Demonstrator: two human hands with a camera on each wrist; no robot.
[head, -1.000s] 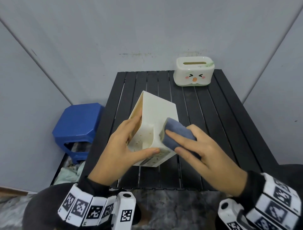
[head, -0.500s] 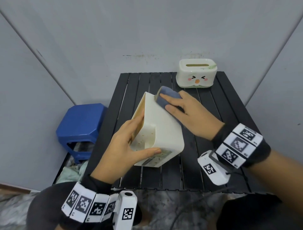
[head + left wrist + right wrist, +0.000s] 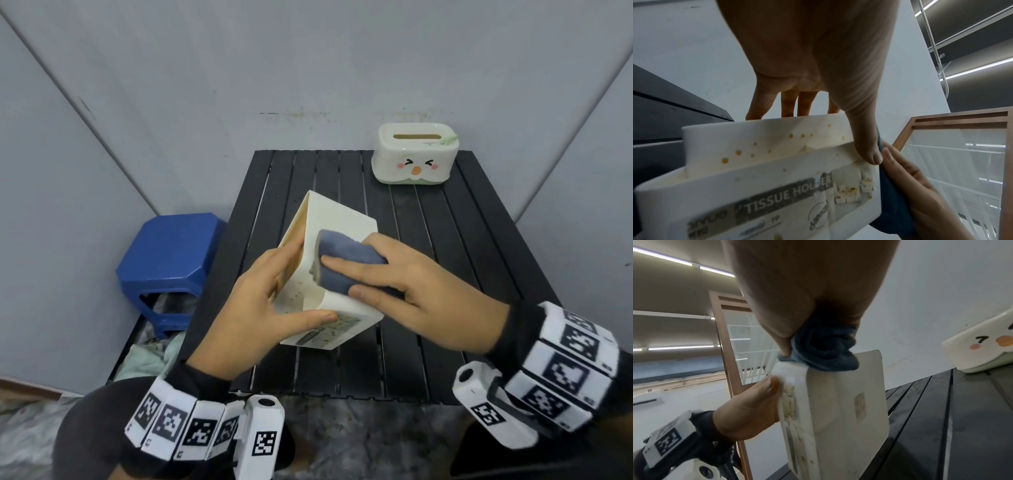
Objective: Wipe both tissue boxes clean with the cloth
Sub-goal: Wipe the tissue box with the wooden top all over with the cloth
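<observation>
Change: right hand [image 3: 421, 291] and cloth [image 3: 346, 262] have come back from the far top edge of the cream tissue box [image 3: 337, 219] to its near end; left hand's hold matches the earlier frames.
Left hand [image 3: 260, 308]: wrapped around the box, fingers on the outer side away from the right hand, thumb across the near end; judged to brace the box against the wiping push.
Right hand: fingers laid long over the folded dark-blue cloth, thumb tucked beneath it, pinning it to the box's upper face just beyond the left thumb.
Box position: tipped on edge on the black slatted tabletop [image 3: 479, 274], between the 2 hands, raising the face within reach of the cloth.
Box condition: amber droplet stains on the recessed panel, a worn grey label reading TISSUE HOLDER [image 3: 789, 196], torn sticker residue beside it.
Box 2: white duck-face tissue box [image 3: 416, 159], upright, well beyond the right hand at the tabletop's far edge, untouched.
Progress, judged: 1 box mid-wipe, stains remaining.
Beside left hand: blue stool [image 3: 171, 253].
</observation>
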